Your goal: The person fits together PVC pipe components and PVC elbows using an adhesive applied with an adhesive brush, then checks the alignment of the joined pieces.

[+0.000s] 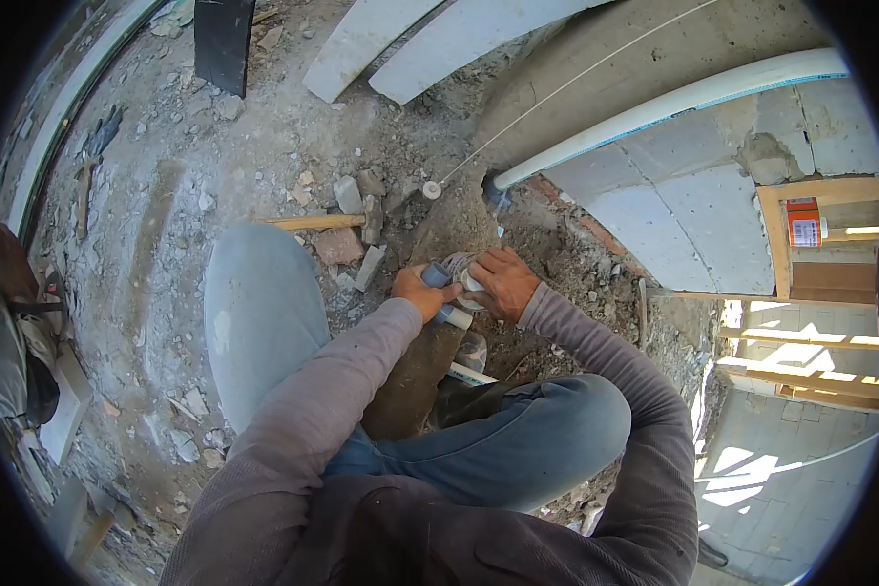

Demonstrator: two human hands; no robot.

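Observation:
My left hand (419,291) is closed around a grey plastic pipe fitting (436,275), low in front of my crossed legs. A short white pipe piece (456,316) with a grey collar shows just below that hand. My right hand (504,283) is closed with its fingertips on a small white round piece (471,280), right beside the fitting. Whether the two pieces touch cannot be made out. Under both hands is a dug hole in the dirt, and a white pipe (472,375) lies in it near my leg.
A hammer (370,221) with a wooden handle lies ahead among broken bricks (338,246). To the right a long white pipe (674,109) runs along a grey block wall (689,205). A thin string (576,81) ends at a white round piece (432,189).

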